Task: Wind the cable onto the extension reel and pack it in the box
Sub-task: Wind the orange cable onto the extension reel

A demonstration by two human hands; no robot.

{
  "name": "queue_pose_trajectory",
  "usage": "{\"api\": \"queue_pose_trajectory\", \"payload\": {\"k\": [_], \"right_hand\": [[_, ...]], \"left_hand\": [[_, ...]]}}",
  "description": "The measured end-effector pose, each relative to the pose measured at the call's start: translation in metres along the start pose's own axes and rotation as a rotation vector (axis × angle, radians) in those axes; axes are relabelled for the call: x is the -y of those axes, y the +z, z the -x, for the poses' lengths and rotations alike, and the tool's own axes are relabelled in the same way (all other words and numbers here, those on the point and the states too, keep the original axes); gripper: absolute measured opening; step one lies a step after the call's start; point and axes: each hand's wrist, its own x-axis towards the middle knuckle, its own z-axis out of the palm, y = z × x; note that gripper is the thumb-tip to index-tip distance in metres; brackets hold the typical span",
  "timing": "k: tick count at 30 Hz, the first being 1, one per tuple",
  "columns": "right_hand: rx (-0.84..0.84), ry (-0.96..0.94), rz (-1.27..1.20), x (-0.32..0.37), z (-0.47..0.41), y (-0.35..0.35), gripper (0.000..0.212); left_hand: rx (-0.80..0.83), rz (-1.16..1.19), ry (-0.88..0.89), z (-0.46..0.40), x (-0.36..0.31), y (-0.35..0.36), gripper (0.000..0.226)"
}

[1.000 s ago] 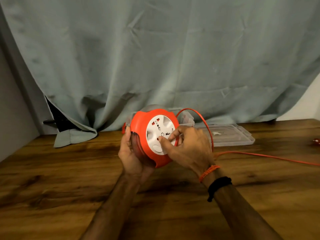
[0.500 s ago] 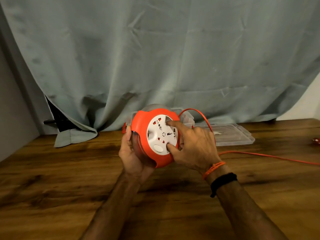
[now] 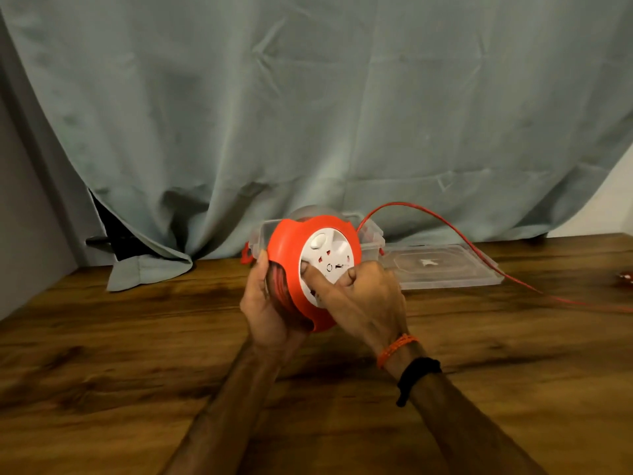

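Socket face (image 3: pixel 327 265) rotated under right hand (image 3: pixel 363 296)

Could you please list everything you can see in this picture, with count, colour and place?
extension reel: one, orange shell with white socket face, held above the table at centre.
cable: one, orange, arcing from the reel's far side to the right and down along the table.
box: one, clear plastic, open, behind the reel by the curtain.
lid: one, clear, flat on the table right of the box.
table: one, dark wood.
curtain: one, grey-green, behind the table.
left hand: cups the reel from behind.
right hand: thumb and finger on the white face; orange and black wristbands.
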Motion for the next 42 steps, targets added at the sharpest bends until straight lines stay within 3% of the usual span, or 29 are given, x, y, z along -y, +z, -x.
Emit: {"api": "queue_pose_trajectory", "payload": {"k": [3,9,13,17,30,36,39,42], "right_hand": [[-0.020,-0.092,0.046,0.001,-0.001,-0.006,0.069],[0.007,-0.329,0.160,-0.007,-0.015,-0.028,0.025],[0.090,-0.439,0.306,-0.008,-0.015,-0.031,0.053],[0.038,-0.490,0.401,-0.012,-0.012,-0.031,0.062],[0.041,-0.497,0.454,-0.013,-0.013,-0.032,0.066],[-0.120,-0.299,0.348,-0.008,-0.002,-0.016,0.060],[-0.131,-0.153,0.249,-0.001,0.001,-0.004,0.068],[-0.139,-0.120,0.116,0.000,0.002,0.001,0.062]], "left_hand": [[0.005,0.038,0.001,0.000,-0.004,0.000,0.072],[-0.004,0.044,-0.035,0.000,-0.008,0.000,0.066],[-0.008,0.032,-0.039,0.002,-0.006,0.000,0.070],[-0.004,0.052,-0.037,0.002,-0.005,0.000,0.074],[0.058,0.048,-0.057,0.000,-0.004,-0.005,0.073],[0.009,0.028,-0.005,0.000,-0.002,-0.001,0.071],[0.020,0.018,-0.039,0.002,-0.001,0.002,0.064],[-0.004,0.020,-0.044,0.002,-0.001,0.003,0.064]]}}
